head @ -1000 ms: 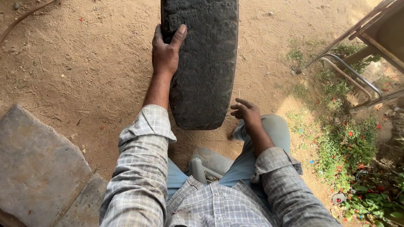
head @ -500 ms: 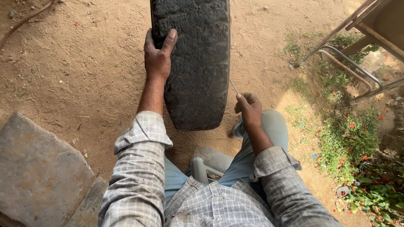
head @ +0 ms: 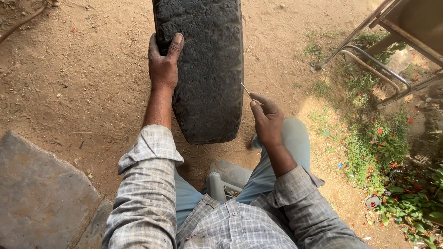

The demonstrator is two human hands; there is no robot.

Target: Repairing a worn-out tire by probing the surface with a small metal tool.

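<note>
Rough matt rubber tyre (head: 203, 69); thin shiny metal pin (head: 246, 90).

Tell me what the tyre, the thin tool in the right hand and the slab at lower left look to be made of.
Tyre: black rubber, matt and dusty, the tread worn into rough cracked patches.
Thin tool: probably metal, a slim straight pin with a pale glint, pinched by the right hand.
Slab: looks like grey stone, possibly concrete, flat with a rough dull face.
The left hand grips the tyre's edge.
</note>
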